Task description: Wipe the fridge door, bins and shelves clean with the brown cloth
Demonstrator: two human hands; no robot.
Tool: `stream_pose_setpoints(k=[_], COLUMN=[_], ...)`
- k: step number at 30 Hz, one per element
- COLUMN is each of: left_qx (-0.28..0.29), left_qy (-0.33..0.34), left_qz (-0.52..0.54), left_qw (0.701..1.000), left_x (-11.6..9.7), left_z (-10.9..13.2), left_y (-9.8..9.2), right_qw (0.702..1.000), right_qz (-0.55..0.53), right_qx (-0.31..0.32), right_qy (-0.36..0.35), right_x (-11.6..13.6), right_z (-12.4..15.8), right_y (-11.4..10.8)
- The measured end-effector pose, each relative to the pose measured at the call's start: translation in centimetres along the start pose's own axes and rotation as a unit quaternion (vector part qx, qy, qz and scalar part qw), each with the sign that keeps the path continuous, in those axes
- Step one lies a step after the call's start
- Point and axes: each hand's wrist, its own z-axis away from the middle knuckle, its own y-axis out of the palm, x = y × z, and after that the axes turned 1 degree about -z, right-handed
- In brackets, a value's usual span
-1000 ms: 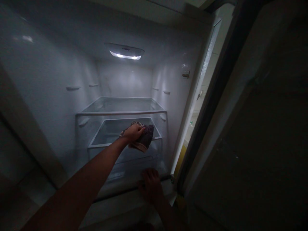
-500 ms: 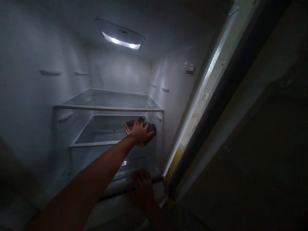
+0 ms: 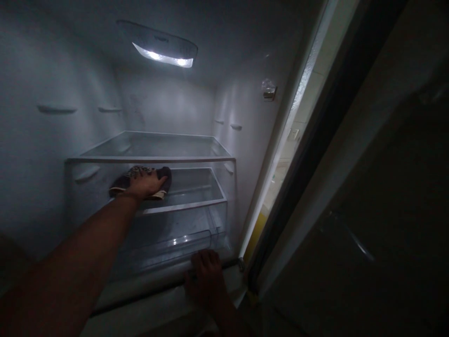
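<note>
My left hand (image 3: 144, 184) reaches in from the lower left and is closed over a folded cloth (image 3: 119, 183), dark with a black-and-white patterned part and pale edges. It presses the cloth at the left part of the lower glass shelf (image 3: 191, 189), below the upper glass shelf (image 3: 164, 146). My right hand (image 3: 205, 276) lies on the refrigerator's front bottom edge (image 3: 154, 291), fingers laid over it and thumb apart, with nothing seen in it. Dim light hides detail there.
A lit lamp (image 3: 163, 51) is on the refrigerator's ceiling. Below the lower shelf is a clear drawer (image 3: 168, 248). The open door (image 3: 336, 210) stands close on the right. Moulded shelf ledges (image 3: 57, 110) stick out from the side walls.
My left hand has moved the cloth leftward along the lower shelf, from its right end to its left part. My right hand has stayed at the front edge. The view has shifted slightly.
</note>
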Motion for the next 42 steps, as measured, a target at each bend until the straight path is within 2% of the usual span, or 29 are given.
stream_pose_setpoints(k=[3, 6, 10, 12, 14, 22, 26, 30, 33, 36, 39, 42], left_qx=[0.007, 0.0, -0.015, -0.023, -0.028, -0.014, 0.006, 0.025, 0.032, 0.024, 0.013, 0.005], left_qy=[-0.019, 0.058, 0.183, 0.214, 0.229, 0.335, 0.34, 0.251, 0.15, 0.039, -0.033, -0.03], left_qz=[0.014, 0.041, 0.078, 0.089, 0.094, 0.087, 0.086, 0.072, 0.044, 0.017, 0.008, 0.016], left_qw=[1.0, 0.997, 0.98, 0.973, 0.968, 0.938, 0.936, 0.965, 0.987, 0.999, 0.999, 0.999], left_x=[-3.3, -8.7, -15.7, -17.7, -18.4, -16.9, -14.3, -8.6, -3.8, -0.6, -0.4, -3.2], left_z=[-0.8, -1.1, -0.2, 0.5, 1.4, 6.7, 8.4, 8.3, 7.8, 7.3, 6.1, 4.8], left_y=[0.2, 0.5, 0.9, 1.1, 1.0, -0.3, -0.8, -1.5, -2.2, -2.6, -2.4, -1.9], right_qw=[1.0, 1.0, 1.0, 0.999, 0.999, 0.998, 0.997, 0.999, 1.0, 1.0, 1.0, 0.999], right_qz=[0.007, 0.0, 0.009, 0.014, 0.015, 0.037, 0.047, 0.037, 0.002, -0.014, -0.013, -0.002], right_qx=[0.0, 0.01, 0.029, 0.042, 0.045, 0.051, 0.056, 0.039, 0.024, 0.011, 0.011, 0.027], right_qy=[-0.003, -0.006, 0.0, 0.005, 0.008, 0.004, 0.001, 0.012, 0.007, 0.006, 0.015, 0.022], right_x=[0.0, 0.0, 0.0, -0.1, -0.2, -0.4, -0.2, 0.3, 0.5, 0.4, 0.3, 0.3], right_z=[-0.1, -0.1, 0.0, 0.0, 0.0, 0.0, 0.0, 0.1, 0.1, 0.1, 0.1, 0.1], right_y=[0.0, -0.2, -0.3, -0.4, -0.4, -0.5, -0.6, -1.0, -1.3, -1.3, -1.0, -0.8])
